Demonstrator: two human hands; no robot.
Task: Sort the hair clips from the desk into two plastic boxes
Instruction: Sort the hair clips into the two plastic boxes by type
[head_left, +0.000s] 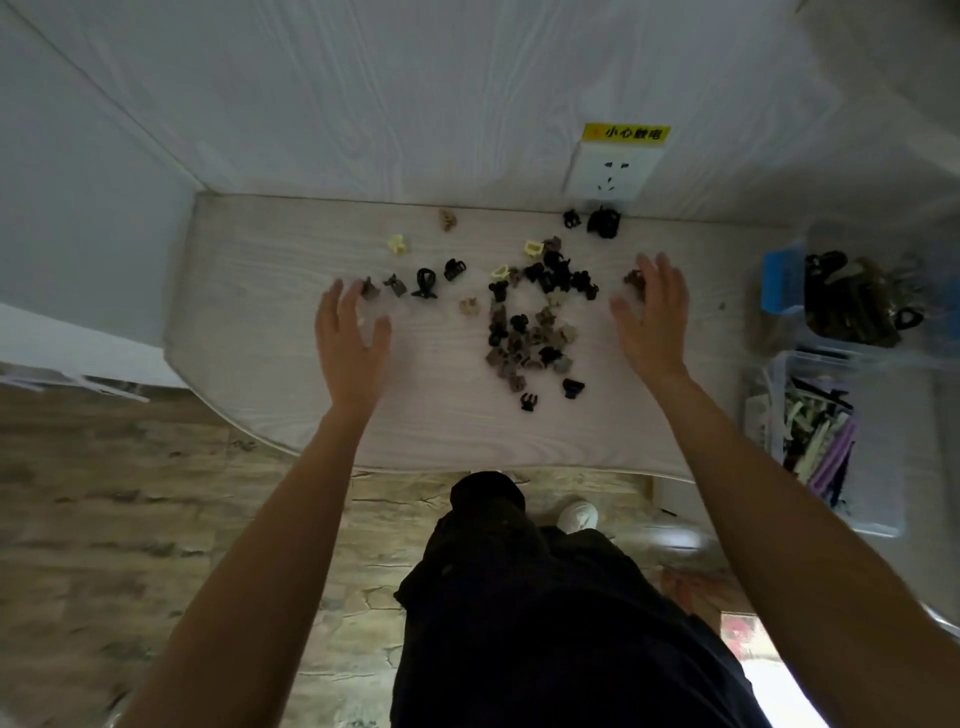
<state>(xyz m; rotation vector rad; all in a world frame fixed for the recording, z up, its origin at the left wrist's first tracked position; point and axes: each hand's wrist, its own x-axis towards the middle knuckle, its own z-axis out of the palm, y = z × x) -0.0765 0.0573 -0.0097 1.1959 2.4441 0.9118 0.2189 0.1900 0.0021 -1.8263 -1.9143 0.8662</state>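
Several small claw hair clips (530, 332) in black, brown, beige and pale yellow lie scattered on the pale wooden desk (249, 332), most in a loose pile at its middle. My left hand (350, 338) hovers to the left of the pile with fingers spread and holds nothing; its fingertips are near a grey clip (370, 288). My right hand (652, 312) is spread flat to the right of the pile, its fingers beside a brown clip (632, 278). Two clear plastic boxes stand at the right: the far box (779, 291) holds dark clips, the near box (883, 488) holds long pastel clips.
A wall socket (610, 171) with a yellow warning label sits on the wall behind the desk. A big black clip (603, 222) lies near the back edge. Below the desk's front edge are my dark-trousered leg (519, 597), a white shoe and wood-pattern floor.
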